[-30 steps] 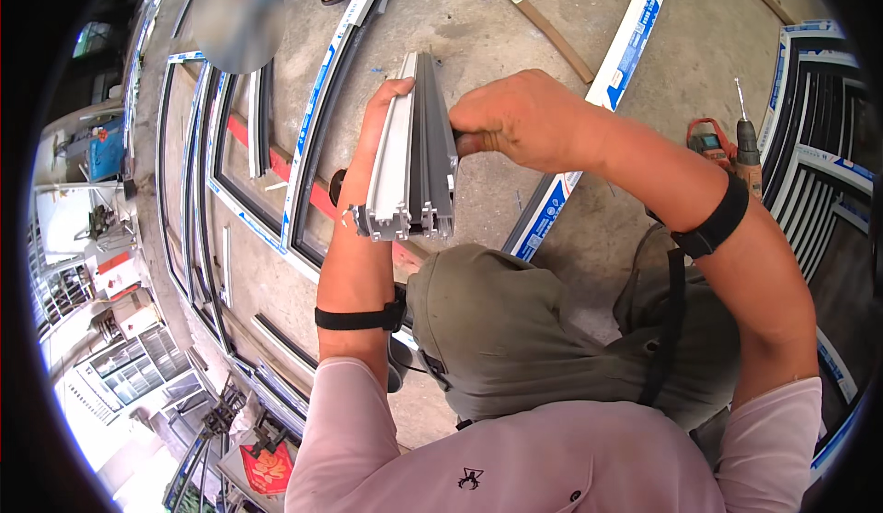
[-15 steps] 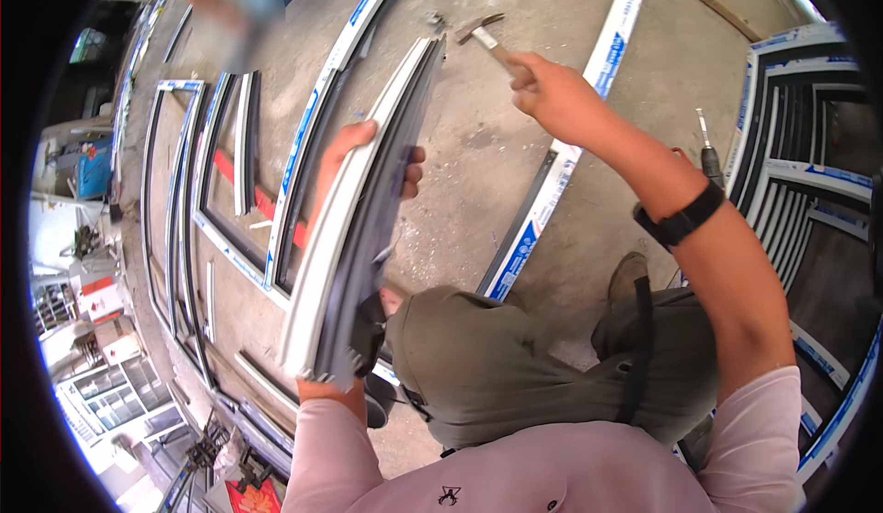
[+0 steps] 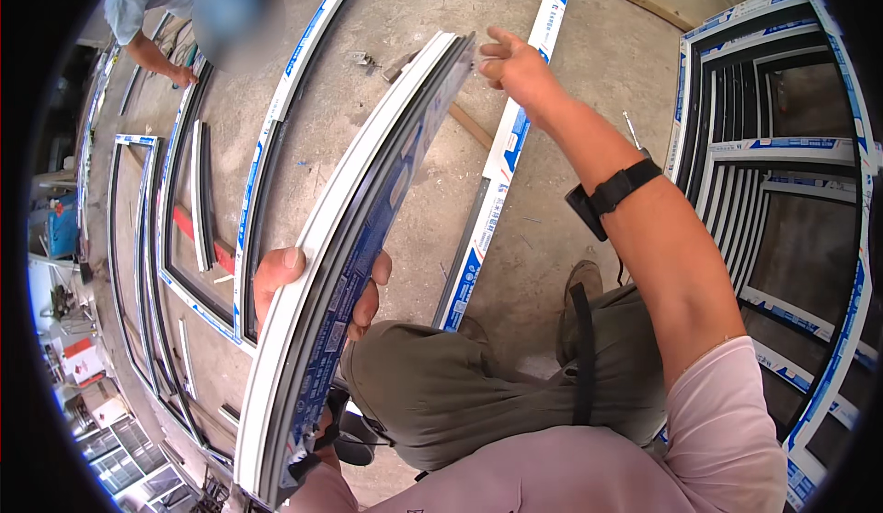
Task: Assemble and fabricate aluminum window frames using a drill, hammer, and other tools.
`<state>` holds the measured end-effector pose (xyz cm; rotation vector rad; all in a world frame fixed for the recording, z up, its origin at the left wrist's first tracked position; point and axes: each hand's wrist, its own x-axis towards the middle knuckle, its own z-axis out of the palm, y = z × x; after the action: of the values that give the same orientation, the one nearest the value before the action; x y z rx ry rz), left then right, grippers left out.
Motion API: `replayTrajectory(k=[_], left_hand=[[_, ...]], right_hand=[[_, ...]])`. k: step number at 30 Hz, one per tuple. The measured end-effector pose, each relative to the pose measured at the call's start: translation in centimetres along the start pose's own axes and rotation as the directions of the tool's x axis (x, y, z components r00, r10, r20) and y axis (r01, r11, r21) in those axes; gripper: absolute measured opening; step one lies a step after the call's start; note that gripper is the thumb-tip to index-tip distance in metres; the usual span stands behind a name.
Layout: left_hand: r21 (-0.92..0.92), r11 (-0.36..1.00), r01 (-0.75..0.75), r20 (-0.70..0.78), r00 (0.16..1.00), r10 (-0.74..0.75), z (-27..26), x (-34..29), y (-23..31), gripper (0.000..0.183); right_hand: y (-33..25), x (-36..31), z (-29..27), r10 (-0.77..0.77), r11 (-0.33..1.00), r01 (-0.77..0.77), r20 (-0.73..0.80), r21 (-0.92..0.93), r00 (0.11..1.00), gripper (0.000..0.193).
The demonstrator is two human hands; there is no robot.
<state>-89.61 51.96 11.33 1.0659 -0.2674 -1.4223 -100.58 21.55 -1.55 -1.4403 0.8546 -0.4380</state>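
Observation:
A long white window-frame profile (image 3: 345,205) with dark grooves and blue printed film slants up and away in front of me. My left hand (image 3: 278,279) grips its lower half, thumb on the white face and fingertips curled round the filmed side. Close to the profile's far end is my right hand (image 3: 526,74), fingers spread and holding nothing; whether they touch the profile I cannot tell. A hammer lies on the floor beyond it, its wooden handle (image 3: 473,127) partly hidden behind the profile.
Blue-filmed frame bars (image 3: 501,173) lie across the concrete floor (image 3: 561,200). Assembled frames (image 3: 782,150) stand at the right, near a thin metal shaft (image 3: 631,130). At the upper left, a co-worker's hand (image 3: 184,76) is at a floor frame. A red strip (image 3: 189,228) lies at left.
My right hand has let go of the hammer, which now lies on the floor. The profile, still in my left hand, has shifted lower left in view. The co-worker's hand now shows at a frame.

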Motion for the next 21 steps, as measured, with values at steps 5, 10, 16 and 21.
replayTrajectory(k=[5, 10, 16, 21], left_hand=[[-0.072, 0.961, 0.267, 0.05, 0.963, -0.264, -1.1, 1.2, -0.1, 0.069], [0.003, 0.985, 0.17, -0.086, 0.982, -0.169, -1.4, 3.2, 2.2, 0.063], [0.113, 0.982, 0.151, 0.14, 0.976, -0.167, -0.9, 6.7, -1.3, 0.053], [-0.005, 0.943, 0.334, 0.031, 0.942, -0.333, 0.3, 6.5, -0.9, 0.035]], right_hand=[[1.7, 1.2, -4.0, -0.012, 1.0, 0.013, 0.133, -0.004, 0.991, 0.055], [4.3, 3.7, -4.3, 0.164, 0.98, -0.17, 0.061, 0.108, 0.985, 0.037], [10.6, 3.0, -2.9, 0.335, 0.938, -0.316, -0.147, 0.141, 0.93, 0.021], [10.3, 3.3, -2.0, 0.31, 0.936, -0.288, -0.081, 0.203, 0.947, 0.014]])
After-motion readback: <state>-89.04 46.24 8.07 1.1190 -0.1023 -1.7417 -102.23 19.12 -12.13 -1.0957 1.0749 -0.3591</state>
